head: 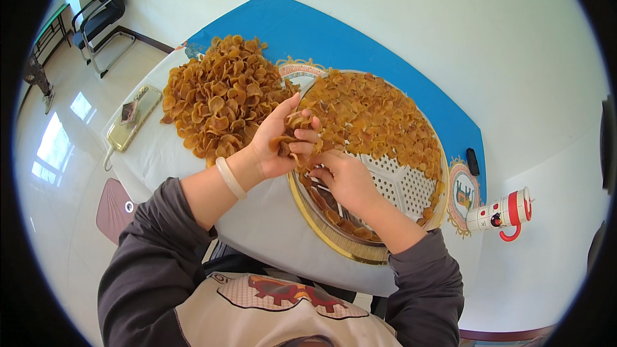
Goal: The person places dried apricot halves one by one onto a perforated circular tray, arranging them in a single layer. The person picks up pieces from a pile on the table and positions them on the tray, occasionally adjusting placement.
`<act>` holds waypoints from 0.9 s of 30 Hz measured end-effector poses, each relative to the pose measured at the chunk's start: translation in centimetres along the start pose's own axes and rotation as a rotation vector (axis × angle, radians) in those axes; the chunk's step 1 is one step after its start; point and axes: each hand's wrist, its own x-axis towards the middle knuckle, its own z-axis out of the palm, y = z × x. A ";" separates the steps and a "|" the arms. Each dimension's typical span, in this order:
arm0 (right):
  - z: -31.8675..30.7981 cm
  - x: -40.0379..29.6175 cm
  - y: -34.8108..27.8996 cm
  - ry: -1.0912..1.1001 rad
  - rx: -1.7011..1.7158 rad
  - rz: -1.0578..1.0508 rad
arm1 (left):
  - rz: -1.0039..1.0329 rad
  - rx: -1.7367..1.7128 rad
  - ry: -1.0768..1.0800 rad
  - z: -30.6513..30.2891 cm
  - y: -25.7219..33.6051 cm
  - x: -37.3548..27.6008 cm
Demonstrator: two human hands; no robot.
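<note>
Cupped upward, my left hand (284, 140) holds several curled dried brown slices (284, 144), and a pale bangle (230, 178) circles its wrist. My right hand (344, 178) is just beside it, over the near left part of a round perforated metal tray (381, 178). Its thumb and fingertips are bent close together near a slice; whether they pinch one is hidden. Slices of the same kind (366, 111) cover the tray's far half in a close layer, and a row (332, 217) runs along its near rim. Left of the tray rises a large heap of slices (221, 96).
A gold phone case (132, 120) with a strap lies at the table's left edge. A red-handled cup (501, 212) stands on a round patterned mat (463, 195) at right, near a small black object (472, 161). Behind left are a black chair (103, 14) and a person's leg (38, 74).
</note>
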 end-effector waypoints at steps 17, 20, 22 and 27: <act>-1.6 0.7 -5.0 0.253 0.108 -0.245 | 0.105 0.015 0.113 0.2 -0.6 -0.1; -0.7 0.8 -4.7 0.282 0.108 -0.233 | 0.118 0.007 0.114 0.2 -0.3 0.1; -0.6 0.8 -4.7 0.302 0.124 -0.214 | 0.124 -0.020 0.111 0.0 -0.2 0.1; -2.0 -0.1 -5.2 0.325 0.318 -0.014 | 0.131 -0.109 0.119 0.2 -0.1 -0.2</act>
